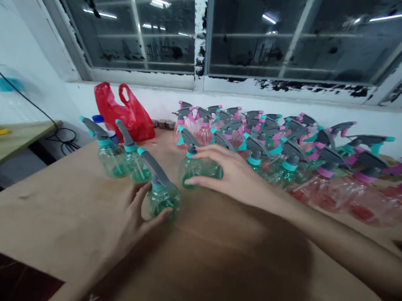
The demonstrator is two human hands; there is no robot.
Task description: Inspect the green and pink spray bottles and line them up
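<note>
My left hand point(139, 217) is wrapped round the body of a green spray bottle point(164, 200) with a grey and teal trigger head, its thumb across the front. My right hand point(232, 173) reaches in from the right at another green spray bottle point(190, 168). Its fingers are apart, the upper ones by the collar and the thumb in front of the body; no firm grip shows. Two more green spray bottles, one at the far left point(110, 158) and one beside it point(134, 162), stand upright behind my left hand.
Rows of pink spray bottles point(328, 190) and green ones point(284, 174) crowd the wooden table point(65, 196) at the right and back. A red plastic bag point(131, 119) sits near the wall, below a window point(296, 38). A black cable point(67, 140) hangs beside another table point(10, 145).
</note>
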